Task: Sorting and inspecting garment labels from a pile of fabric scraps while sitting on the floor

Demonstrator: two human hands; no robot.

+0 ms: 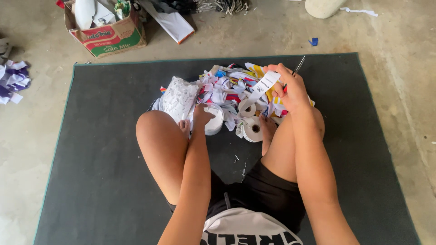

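I sit cross-legged on a dark grey mat (104, 136). My left hand (200, 115) rests on a white roll of label tape (213, 120) in front of my legs. My right hand (289, 88) is raised over a heap of colourful paper scraps (231, 88); it holds scissors (297, 68) whose blades point up and away, and pinches a white printed label strip (264, 85). Two more white rolls (252, 129) (247, 108) lie between my feet. A white crumpled bag (178, 97) lies left of the heap.
A cardboard box (106, 34) with papers stands at the back left on the concrete floor. Purple and white scraps (12, 79) lie at the far left. A flat booklet (172, 22) and a pale rounded object (323, 7) sit beyond the mat.
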